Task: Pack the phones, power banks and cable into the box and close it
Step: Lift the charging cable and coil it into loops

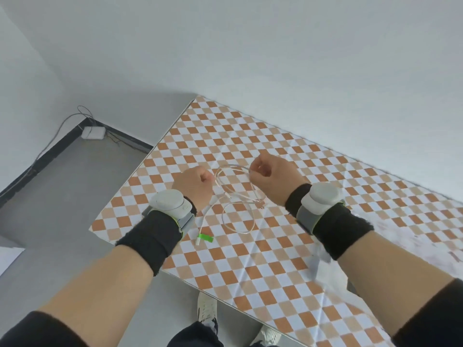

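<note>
A thin white cable (pixel 238 204) hangs in loose loops between my two hands above the checkered table (pixel 275 266). My left hand (pixel 194 187) is closed on one part of the cable; its free end with a white plug and a green tag (pixel 205 238) dangles down to the tablecloth. My right hand (pixel 274 177) pinches the cable at the top of a loop. No phones, power banks or box are in view.
The table's left edge (pixel 140 166) drops off to a grey floor. A white adapter (pixel 93 133) with wires lies in the floor corner by the wall. My shoes (pixel 206 311) show below the table's near edge. The white wall stands behind the table.
</note>
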